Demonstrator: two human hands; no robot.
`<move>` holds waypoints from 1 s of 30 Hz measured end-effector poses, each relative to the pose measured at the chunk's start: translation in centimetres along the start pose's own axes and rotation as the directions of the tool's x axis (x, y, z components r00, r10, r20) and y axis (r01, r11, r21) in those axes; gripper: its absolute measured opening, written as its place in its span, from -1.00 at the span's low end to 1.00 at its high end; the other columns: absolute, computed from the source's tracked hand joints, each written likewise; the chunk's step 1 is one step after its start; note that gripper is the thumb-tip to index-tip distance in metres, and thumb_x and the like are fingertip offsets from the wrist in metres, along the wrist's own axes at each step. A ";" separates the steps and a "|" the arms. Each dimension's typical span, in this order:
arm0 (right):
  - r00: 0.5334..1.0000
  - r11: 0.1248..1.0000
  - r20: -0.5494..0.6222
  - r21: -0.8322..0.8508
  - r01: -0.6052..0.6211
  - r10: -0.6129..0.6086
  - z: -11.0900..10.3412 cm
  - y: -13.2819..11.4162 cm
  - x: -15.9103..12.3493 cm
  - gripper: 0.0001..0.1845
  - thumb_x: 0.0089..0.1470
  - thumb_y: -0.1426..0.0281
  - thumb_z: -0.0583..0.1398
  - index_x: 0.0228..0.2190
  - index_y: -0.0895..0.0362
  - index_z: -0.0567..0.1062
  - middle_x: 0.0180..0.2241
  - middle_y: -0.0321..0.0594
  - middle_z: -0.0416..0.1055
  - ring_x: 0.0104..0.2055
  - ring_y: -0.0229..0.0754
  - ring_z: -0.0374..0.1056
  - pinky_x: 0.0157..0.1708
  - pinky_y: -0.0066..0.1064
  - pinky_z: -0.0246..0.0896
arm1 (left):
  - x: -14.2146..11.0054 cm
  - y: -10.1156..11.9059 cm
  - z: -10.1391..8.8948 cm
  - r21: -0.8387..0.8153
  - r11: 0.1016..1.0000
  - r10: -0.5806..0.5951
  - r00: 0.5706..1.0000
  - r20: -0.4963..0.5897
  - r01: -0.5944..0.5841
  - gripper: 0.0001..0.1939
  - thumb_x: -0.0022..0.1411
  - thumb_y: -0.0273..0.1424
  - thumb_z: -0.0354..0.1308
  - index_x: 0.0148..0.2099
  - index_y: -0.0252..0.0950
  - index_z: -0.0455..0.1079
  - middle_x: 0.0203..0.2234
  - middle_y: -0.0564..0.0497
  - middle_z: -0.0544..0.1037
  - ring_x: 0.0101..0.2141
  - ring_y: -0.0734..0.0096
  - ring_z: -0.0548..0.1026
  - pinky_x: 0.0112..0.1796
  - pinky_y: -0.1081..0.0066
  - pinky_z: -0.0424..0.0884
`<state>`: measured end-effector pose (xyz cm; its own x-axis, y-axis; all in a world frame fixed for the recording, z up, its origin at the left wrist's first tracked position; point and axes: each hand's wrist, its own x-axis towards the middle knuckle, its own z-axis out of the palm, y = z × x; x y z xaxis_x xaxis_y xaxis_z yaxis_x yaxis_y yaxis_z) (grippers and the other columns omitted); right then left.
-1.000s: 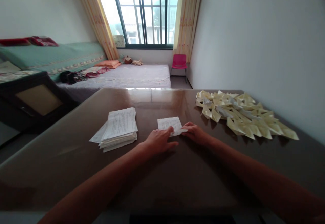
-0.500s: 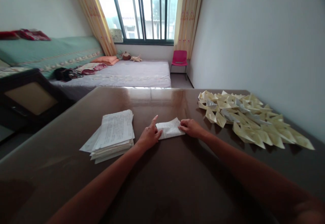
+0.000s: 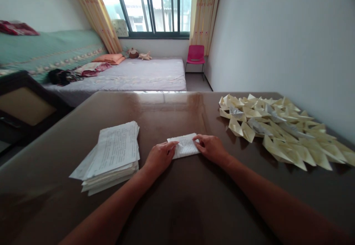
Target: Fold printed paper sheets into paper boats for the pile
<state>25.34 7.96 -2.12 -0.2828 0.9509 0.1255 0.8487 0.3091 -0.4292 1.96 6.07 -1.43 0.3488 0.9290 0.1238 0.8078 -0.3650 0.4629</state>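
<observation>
Head view: left hand (image 3: 161,157) and right hand (image 3: 213,148) on a folded sheet (image 3: 186,145).
Uneven pressure from the fingertips could skew the fold or let the paper slide on the glossy table (image 3: 177,193). The sheet lies between the hands, left index finger stretched over its left part, right fingers curled at its right edge; pinched or merely pressed, I cannot tell. The paper stack (image 3: 115,148) stands left, paper boats (image 3: 285,151) right, the bed (image 3: 155,73) beyond.
</observation>
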 end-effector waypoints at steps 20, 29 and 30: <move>0.999 0.997 0.027 -0.075 -0.029 0.031 -0.4 -0.8 -0.3 -0.74 0.15 0.31 0.08 -0.14 -0.02 0.46 -0.29 -0.29 0.54 -0.36 -0.22 0.40 -0.43 -0.46 0.00 | -1.0 1.7 -0.8 0.398 0.858 0.262 0.943 0.207 -0.326 -0.64 0.28 -0.56 -0.02 0.09 -0.24 0.36 -0.11 -0.08 0.47 -0.10 0.28 0.40 -0.09 0.33 0.42; 0.997 0.967 0.000 -0.246 0.071 -0.074 -1.4 -1.7 -0.7 -0.74 0.20 0.34 0.06 -0.09 0.03 0.44 -0.18 -0.17 0.44 -0.21 -0.16 0.35 -0.37 -0.44 0.12 | -2.9 3.5 1.3 0.608 0.728 0.224 0.948 0.227 -0.317 -0.47 0.30 -0.56 -0.09 0.29 -0.21 0.13 0.05 -0.36 0.37 0.03 -0.01 0.40 -0.15 0.15 0.44; 0.990 0.953 -0.005 -0.273 0.135 -0.142 -1.6 -2.1 -1.0 -0.75 0.22 0.35 0.05 -0.11 0.05 0.45 -0.16 -0.14 0.42 -0.16 -0.14 0.33 -0.32 -0.43 0.14 | -3.0 3.5 1.4 0.604 0.730 0.225 0.947 0.228 -0.319 -0.47 0.30 -0.56 -0.09 0.29 -0.22 0.13 0.05 -0.38 0.37 0.04 -0.03 0.39 -0.15 0.14 0.44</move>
<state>24.53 6.38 0.14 -0.3981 0.8975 0.1897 0.8921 0.4270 -0.1480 4.38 1.94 -1.44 0.6208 0.7837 0.0210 0.7655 -0.6002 -0.2318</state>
